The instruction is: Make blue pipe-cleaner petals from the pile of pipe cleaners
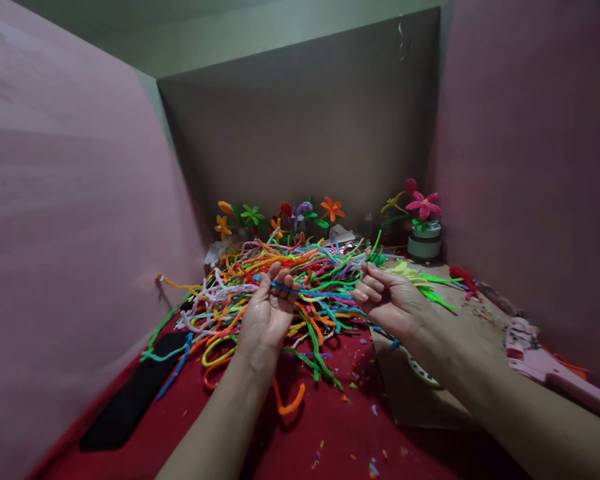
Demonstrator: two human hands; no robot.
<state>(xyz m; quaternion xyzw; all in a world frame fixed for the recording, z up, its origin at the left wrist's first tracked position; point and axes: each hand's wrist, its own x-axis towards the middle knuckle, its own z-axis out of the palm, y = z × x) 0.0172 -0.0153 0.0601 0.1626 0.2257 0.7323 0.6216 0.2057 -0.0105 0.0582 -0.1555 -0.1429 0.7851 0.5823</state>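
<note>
One blue pipe cleaner (pixel 325 294) stretches across the front of the multicoloured pile of pipe cleaners (pixel 305 263), with the left hand (pixel 273 303), palm up and fingers curled, holding one part and the right hand (pixel 383 297) closed on another. Behind the pile stand pipe-cleaner flowers (pixel 333 209); to its right are a jar (pixel 425 243) and a pink tool (pixel 545 367), while a black strip (pixel 130 393) lies to its left.

You count two hands, your left hand (pixel 275 307) and your right hand (pixel 391 298), one blue fuzzy stem (pixel 323 293), one uncountably tangled heap (pixel 275 267), one lidded jar (pixel 424 243), one black strip (pixel 133 393), one pink tool (pixel 555 368).
</note>
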